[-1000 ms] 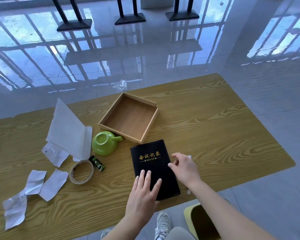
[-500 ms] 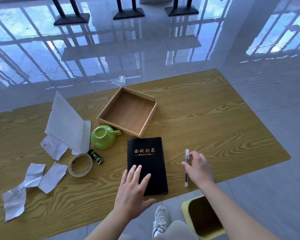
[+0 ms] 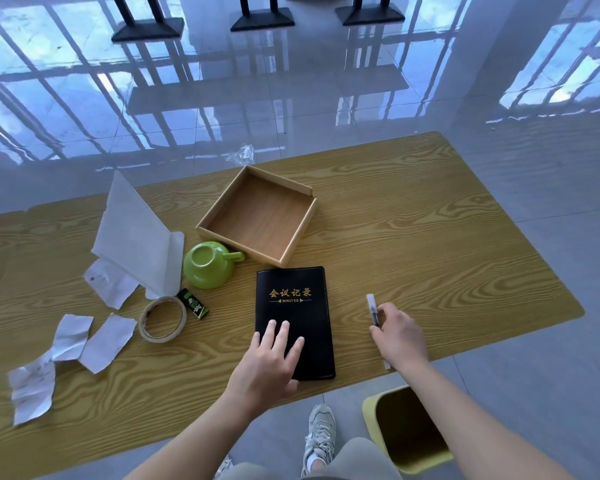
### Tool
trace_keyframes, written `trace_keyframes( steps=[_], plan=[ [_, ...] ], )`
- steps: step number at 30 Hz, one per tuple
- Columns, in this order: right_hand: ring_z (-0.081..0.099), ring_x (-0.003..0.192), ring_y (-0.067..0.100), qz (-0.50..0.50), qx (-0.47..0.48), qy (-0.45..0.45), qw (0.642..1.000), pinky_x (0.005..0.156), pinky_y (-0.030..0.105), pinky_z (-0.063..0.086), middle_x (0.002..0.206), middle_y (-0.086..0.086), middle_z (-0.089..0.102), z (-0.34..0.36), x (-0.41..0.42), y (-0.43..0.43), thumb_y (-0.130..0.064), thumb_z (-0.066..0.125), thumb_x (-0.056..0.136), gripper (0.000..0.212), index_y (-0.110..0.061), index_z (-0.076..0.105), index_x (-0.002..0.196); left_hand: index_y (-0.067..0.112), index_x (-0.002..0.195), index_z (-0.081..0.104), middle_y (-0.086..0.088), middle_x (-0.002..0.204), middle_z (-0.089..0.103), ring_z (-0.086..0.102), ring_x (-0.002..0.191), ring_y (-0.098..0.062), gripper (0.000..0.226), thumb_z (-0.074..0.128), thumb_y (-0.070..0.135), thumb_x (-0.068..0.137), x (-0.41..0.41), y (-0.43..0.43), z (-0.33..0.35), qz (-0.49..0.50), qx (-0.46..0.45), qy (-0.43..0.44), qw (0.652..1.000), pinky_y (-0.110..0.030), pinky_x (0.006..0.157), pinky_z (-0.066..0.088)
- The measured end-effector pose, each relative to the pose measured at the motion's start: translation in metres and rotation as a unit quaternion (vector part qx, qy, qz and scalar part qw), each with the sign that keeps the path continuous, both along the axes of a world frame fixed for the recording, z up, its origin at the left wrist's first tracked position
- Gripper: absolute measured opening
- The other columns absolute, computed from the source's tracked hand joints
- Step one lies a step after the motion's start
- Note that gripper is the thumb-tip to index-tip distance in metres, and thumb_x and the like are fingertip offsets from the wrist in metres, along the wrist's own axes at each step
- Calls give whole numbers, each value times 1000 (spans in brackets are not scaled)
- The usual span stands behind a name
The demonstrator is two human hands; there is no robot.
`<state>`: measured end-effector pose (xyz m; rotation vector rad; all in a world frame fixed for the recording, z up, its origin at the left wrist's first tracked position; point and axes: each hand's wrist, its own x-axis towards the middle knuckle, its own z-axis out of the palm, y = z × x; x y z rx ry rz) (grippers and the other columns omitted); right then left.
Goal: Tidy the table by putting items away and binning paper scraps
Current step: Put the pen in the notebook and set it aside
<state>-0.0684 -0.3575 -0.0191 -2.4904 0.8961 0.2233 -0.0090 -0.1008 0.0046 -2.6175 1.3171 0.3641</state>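
A black notebook point(image 3: 293, 306) with gold lettering lies near the table's front edge. My left hand point(image 3: 272, 363) rests flat on its lower part, fingers apart. To its right a pen point(image 3: 372, 306) with a clear cap lies on the wooden table point(image 3: 430, 244). My right hand point(image 3: 400, 337) sits over the pen, thumb and fingers closed on its barrel. Both ends of the pen stick out from under the hand. Torn paper scraps point(image 3: 108, 341) lie at the left. A yellow bin point(image 3: 406, 427) stands on the floor below my right arm.
An empty wooden tray point(image 3: 305, 233) sits behind the notebook. An upturned green cup point(image 3: 208, 268), a tape roll point(image 3: 163, 318), a small green box point(image 3: 197, 304) and folded white sheets point(image 3: 136, 237) lie left of it. A plastic scrap point(image 3: 241, 154) is on the floor beyond.
My right hand left the notebook's edge, moved right and closed on the pen. The notebook slid slightly left and straightened under my left hand.
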Motion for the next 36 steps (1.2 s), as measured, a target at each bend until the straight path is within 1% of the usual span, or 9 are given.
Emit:
trace_keyframes(
  steps=[7,10,13,17,19,22,27,33,36],
  plan=[
    [57,79,19,-3,17,6,1000,64,31,44,88,-1,64,1,0,-1,-22,64,88,24,-19,60,111,9,110,73,-17,111,71,69,101,-34,59,85,21,54,-1,9,1,-22,-110,-32,993,-39,69,61],
    [60,74,16,-19,42,-8,999,59,30,46,81,-4,64,2,-1,2,-21,63,88,24,-20,61,113,3,112,71,-17,112,71,69,101,-31,59,82,9,55,-4,13,2,-2,-179,-14,984,-35,62,61],
    [61,72,13,-42,85,-36,995,58,28,46,79,-7,63,5,0,9,-22,63,88,31,-23,62,118,0,121,64,-17,121,67,66,109,-30,67,80,0,56,-9,18,4,52,-245,31,968,-36,77,60],
    [66,74,12,-57,163,-60,983,68,35,57,81,-8,65,11,9,21,-24,67,86,32,-26,63,118,8,139,48,-7,143,51,49,131,-20,68,67,-1,74,-17,31,0,135,-325,96,931,-30,103,45],
    [70,72,12,-64,213,-71,972,69,41,60,81,-5,70,13,16,29,-22,69,84,31,-27,64,115,14,140,47,0,144,50,49,130,-14,66,62,-2,78,-21,36,1,186,-365,114,905,-25,103,43],
    [70,63,9,-71,275,-84,955,60,37,61,74,-1,72,15,26,43,-17,71,82,32,-23,65,113,18,138,49,8,136,56,54,121,-6,62,60,-4,82,-26,42,6,249,-417,119,866,-17,96,43],
    [71,64,17,-62,328,-70,940,61,40,62,78,5,71,18,47,71,-12,71,84,36,-17,63,118,20,134,54,6,117,67,64,100,-13,54,60,-2,86,-31,48,10,342,-460,133,809,-31,83,52],
    [71,67,17,-53,309,-34,949,54,27,58,88,6,70,22,73,101,-16,69,88,35,-17,60,122,17,132,56,2,114,68,63,101,-17,50,57,-3,86,-33,47,12,365,-469,141,792,-33,85,52],
    [71,71,18,-47,309,-27,950,59,32,61,88,6,70,23,81,114,-16,68,88,32,-17,59,118,16,132,55,2,114,68,63,101,-17,49,57,-2,87,-34,48,12,367,-471,143,790,-34,85,53]
  ],
)
